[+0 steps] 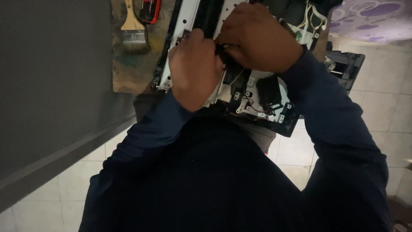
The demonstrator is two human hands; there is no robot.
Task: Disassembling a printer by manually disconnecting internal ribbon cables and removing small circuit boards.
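Note:
An opened white and black machine chassis (257, 96) with wires and brackets lies on a small worn table, close to my body. My left hand (195, 71) presses on its near left part, fingers curled over a white panel. My right hand (257, 36) sits just beside it, closed around a small black part (223, 51) at the middle of the chassis. What the fingers pinch is mostly hidden under both hands. My dark blue sleeves run down from both wrists.
A paintbrush (134, 28) with a wooden handle lies on the table (128, 73) at the upper left, next to a red and black tool (150, 10). A grey wall fills the left. A black plastic piece (345, 64) lies on the tiled floor at right, near purple patterned cloth (373, 15).

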